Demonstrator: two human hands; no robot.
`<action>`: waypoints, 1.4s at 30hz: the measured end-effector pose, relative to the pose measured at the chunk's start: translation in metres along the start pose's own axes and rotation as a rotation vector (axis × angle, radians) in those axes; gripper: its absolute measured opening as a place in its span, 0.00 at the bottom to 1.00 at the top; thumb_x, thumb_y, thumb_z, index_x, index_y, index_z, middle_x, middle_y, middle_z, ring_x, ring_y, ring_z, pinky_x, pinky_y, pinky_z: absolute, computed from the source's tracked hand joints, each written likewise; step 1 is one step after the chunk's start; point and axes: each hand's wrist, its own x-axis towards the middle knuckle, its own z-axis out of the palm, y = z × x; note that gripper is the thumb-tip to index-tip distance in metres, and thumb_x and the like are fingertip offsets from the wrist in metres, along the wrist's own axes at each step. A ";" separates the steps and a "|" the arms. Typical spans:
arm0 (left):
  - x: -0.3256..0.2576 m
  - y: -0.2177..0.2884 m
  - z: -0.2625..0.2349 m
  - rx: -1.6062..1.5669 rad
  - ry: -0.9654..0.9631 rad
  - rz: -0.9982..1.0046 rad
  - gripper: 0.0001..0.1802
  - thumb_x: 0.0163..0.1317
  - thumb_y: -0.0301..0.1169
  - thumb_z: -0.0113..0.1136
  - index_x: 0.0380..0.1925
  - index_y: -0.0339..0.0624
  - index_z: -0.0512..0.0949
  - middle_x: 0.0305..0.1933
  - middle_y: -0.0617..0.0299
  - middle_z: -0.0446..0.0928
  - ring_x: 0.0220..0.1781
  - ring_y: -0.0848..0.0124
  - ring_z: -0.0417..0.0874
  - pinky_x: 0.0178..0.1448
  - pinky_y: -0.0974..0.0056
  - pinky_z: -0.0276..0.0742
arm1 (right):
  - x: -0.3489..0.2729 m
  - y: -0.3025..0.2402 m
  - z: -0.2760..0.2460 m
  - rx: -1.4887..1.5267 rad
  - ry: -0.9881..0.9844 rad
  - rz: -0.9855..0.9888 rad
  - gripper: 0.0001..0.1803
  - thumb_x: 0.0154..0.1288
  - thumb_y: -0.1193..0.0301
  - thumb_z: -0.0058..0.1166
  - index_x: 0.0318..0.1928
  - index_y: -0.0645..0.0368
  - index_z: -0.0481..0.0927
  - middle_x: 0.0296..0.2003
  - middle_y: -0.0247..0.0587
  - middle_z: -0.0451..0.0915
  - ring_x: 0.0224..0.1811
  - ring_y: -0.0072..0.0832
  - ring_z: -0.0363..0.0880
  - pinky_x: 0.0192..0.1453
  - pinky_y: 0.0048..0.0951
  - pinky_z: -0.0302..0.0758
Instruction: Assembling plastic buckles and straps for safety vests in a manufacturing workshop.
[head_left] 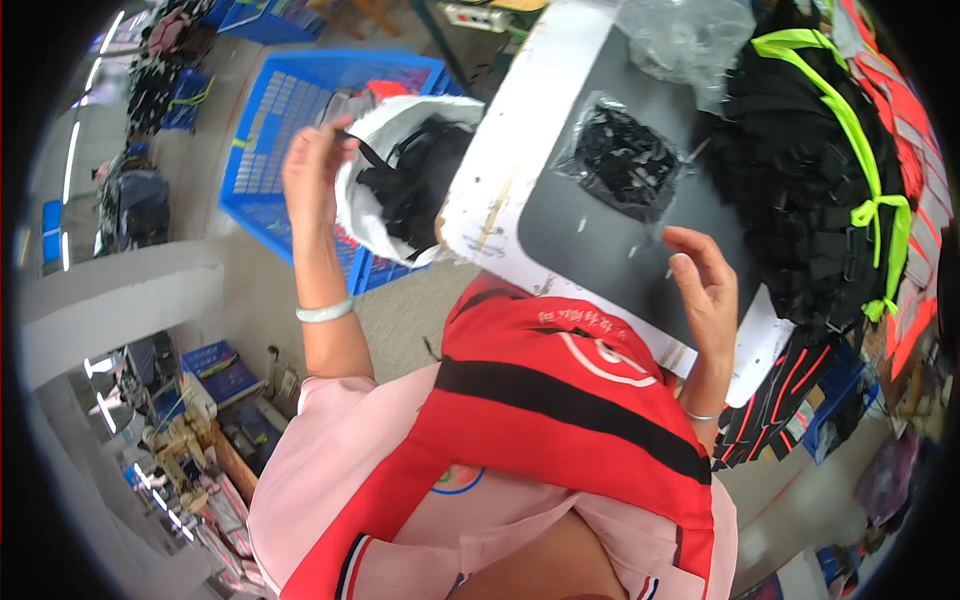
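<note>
My left hand (315,175) is raised at the left of the table, its fingers closed on the end of a black strap (368,152). That strap runs down to a heap of black straps (425,180) in a white sack (362,215). My right hand (708,295) is over the near right part of the table (490,190), loosely curved with thumb and fingers apart, holding nothing. Beyond it on the dark table mat (570,240) lies a clear plastic bag of small black pieces (628,160).
A blue plastic crate (265,150) stands behind the sack. Crumpled clear plastic (690,40) lies at the table's far edge. A large pile of black webbing (800,190) tied with a neon yellow strip (865,150) borders the table's right side. I wear a red apron (570,400).
</note>
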 end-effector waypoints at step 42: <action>-0.094 -0.026 0.243 0.227 -1.119 0.005 0.06 0.59 0.28 0.61 0.30 0.36 0.78 0.30 0.64 0.76 0.31 0.76 0.75 0.36 0.72 0.70 | 0.170 0.026 -0.041 1.381 0.600 0.129 0.16 0.65 0.57 0.56 0.38 0.56 0.71 0.32 0.38 0.78 0.29 0.31 0.77 0.34 0.36 0.76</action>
